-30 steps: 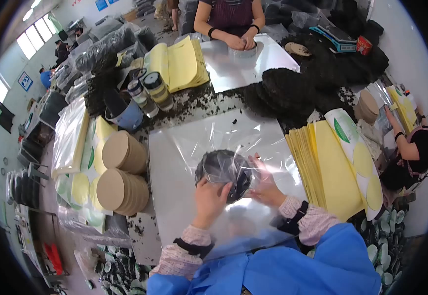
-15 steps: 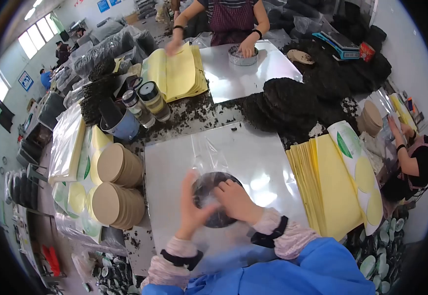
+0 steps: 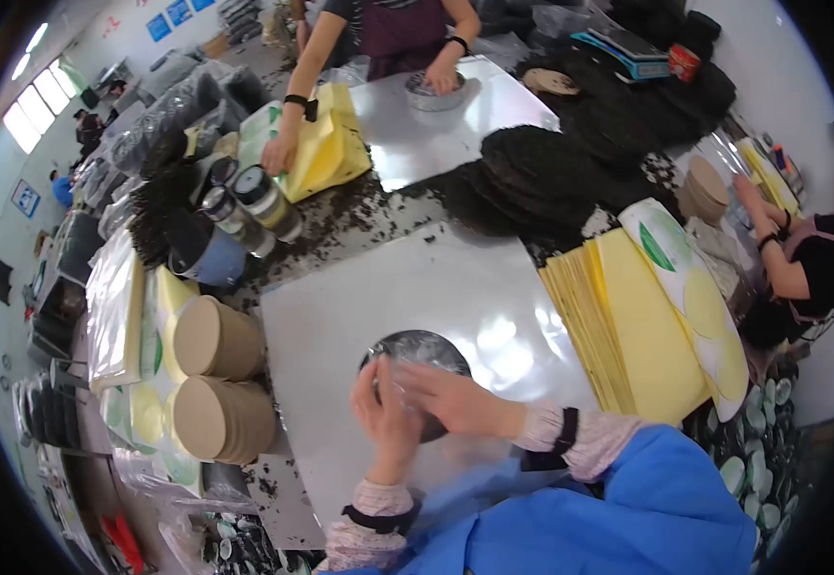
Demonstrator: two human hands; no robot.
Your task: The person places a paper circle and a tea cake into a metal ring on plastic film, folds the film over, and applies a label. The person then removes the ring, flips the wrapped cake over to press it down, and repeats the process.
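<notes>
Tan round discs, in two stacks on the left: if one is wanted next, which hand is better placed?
Left, probably: the left hand is nearer the tan discs, while the right hand would likely cross it. Both are at the dark round form with clear plastic.

Round dark film-topped disc (image 3: 428,347) lies flat.

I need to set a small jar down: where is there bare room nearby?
The near metal sheet is bare between the tan disc stacks and the dark round piece, and between that piece and the yellow sheets. It is crowded under the hands and around the lidded jars.
</notes>
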